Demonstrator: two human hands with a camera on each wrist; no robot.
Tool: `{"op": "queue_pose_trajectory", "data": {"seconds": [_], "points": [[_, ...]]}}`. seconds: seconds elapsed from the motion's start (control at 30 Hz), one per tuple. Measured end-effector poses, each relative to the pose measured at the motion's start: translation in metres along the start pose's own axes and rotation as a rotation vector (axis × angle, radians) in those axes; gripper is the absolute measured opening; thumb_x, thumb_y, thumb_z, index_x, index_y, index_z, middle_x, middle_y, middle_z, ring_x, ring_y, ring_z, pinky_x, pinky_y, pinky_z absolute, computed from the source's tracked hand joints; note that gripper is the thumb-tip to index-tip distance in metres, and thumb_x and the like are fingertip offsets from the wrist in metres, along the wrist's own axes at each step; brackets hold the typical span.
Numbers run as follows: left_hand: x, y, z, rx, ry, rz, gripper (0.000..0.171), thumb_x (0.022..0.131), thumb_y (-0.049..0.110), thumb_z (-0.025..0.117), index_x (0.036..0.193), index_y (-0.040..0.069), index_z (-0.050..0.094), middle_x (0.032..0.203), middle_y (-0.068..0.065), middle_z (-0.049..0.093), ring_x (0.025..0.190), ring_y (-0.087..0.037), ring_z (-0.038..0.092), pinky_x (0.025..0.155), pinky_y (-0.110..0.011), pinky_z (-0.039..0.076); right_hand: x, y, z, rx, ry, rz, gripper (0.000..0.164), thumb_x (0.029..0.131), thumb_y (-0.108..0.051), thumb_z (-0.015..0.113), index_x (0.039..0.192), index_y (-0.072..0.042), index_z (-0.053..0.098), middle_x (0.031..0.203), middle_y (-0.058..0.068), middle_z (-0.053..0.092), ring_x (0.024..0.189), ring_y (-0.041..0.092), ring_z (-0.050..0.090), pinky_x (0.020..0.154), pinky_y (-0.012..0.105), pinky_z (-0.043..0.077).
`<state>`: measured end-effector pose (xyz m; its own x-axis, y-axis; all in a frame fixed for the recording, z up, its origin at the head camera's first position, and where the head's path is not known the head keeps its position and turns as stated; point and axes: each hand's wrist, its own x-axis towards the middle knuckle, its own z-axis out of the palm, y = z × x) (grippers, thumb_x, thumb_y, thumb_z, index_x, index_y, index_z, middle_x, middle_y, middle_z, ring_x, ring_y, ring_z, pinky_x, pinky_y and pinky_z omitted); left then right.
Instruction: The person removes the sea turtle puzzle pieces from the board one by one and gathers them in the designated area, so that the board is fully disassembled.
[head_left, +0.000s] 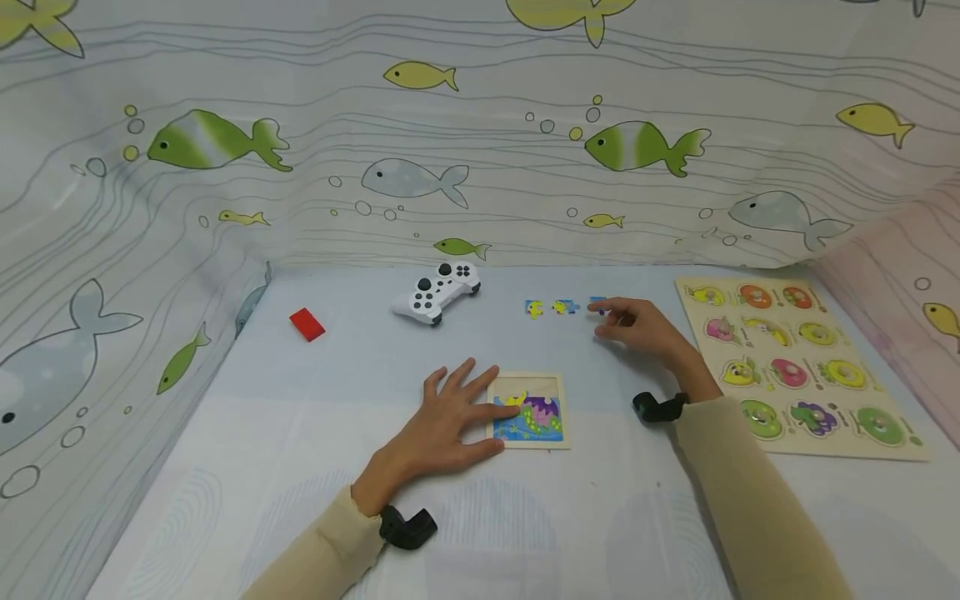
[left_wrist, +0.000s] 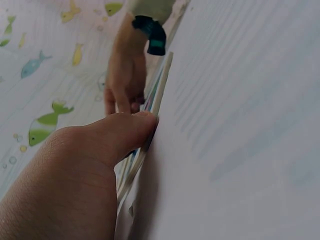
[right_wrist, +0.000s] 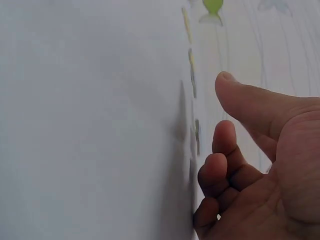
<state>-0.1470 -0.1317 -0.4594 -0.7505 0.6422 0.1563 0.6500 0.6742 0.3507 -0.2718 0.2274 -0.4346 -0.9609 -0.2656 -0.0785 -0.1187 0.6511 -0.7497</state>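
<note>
A small jigsaw puzzle in a light wooden tray (head_left: 566, 421) lies in front, with a purple, green and blue picture filling its lower part and bare wood at the top. My left hand (head_left: 442, 425) rests spread over the tray's left side, its thumb at the edge in the left wrist view. Toward the back, loose puzzle pieces (head_left: 533, 309) stand in a row. My right hand (head_left: 637, 327) reaches to the rightmost blue piece (head_left: 597, 300), its forefinger overlapping it. In the right wrist view, the thumb (right_wrist: 250, 102) is apart from the loosely bent fingers.
A white game controller (head_left: 442, 292) sits at the back, left of the pieces. Farther left lies a red rectangular block (head_left: 307, 324). On the right is a wooden fruit puzzle board (head_left: 817, 433), partly behind the right sleeve. Fish-patterned cloth (head_left: 510, 125) walls the table's back and sides.
</note>
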Motion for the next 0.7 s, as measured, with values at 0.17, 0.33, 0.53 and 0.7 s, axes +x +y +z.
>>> {"op": "queue_pose_trajectory", "data": {"seconds": [0.17, 0.33, 0.53, 0.7], "points": [[0.000, -0.001, 0.001, 0.001, -0.009, -0.009, 0.047, 0.095, 0.058, 0.058, 0.140, 0.045, 0.060, 0.168, -0.006, 0.031, 0.158, -0.040, 0.016, 0.116, -0.069, 0.012, -0.009, -0.011, 0.018, -0.027, -0.032, -0.051, 0.034, 0.095, -0.020, 0.073, 0.128, -0.016, 0.071, 0.099, 0.008, 0.061, 0.085, 0.023, 0.051, 0.068, 0.027, 0.043], [0.001, -0.001, 0.001, 0.001, -0.022, -0.015, 0.047, 0.095, 0.059, 0.057, 0.140, 0.045, 0.059, 0.168, -0.006, 0.030, 0.158, -0.040, 0.015, 0.117, -0.069, 0.012, -0.018, -0.025, 0.035, -0.036, -0.022, -0.126, 0.028, 0.092, -0.018, 0.076, 0.120, -0.014, 0.074, 0.094, 0.005, 0.061, 0.082, 0.021, 0.051, 0.069, 0.028, 0.042], [0.001, 0.000, -0.001, 0.004, -0.014, -0.006, 0.046, 0.095, 0.058, 0.057, 0.139, 0.044, 0.060, 0.168, -0.007, 0.032, 0.157, -0.041, 0.017, 0.116, -0.070, 0.012, -0.027, -0.044, 0.050, -0.028, -0.047, -0.269, 0.026, 0.088, -0.016, 0.080, 0.114, -0.012, 0.076, 0.091, 0.002, 0.063, 0.078, 0.018, 0.050, 0.068, 0.026, 0.042], [0.000, 0.000, -0.003, -0.007, 0.011, 0.005, 0.045, 0.094, 0.055, 0.061, 0.137, 0.041, 0.063, 0.166, -0.009, 0.034, 0.156, -0.043, 0.019, 0.115, -0.071, 0.013, -0.031, -0.059, 0.060, -0.042, -0.144, -0.361, 0.024, 0.087, -0.015, 0.081, 0.111, -0.013, 0.077, 0.091, -0.001, 0.067, 0.082, 0.015, 0.053, 0.074, 0.027, 0.044]]}}
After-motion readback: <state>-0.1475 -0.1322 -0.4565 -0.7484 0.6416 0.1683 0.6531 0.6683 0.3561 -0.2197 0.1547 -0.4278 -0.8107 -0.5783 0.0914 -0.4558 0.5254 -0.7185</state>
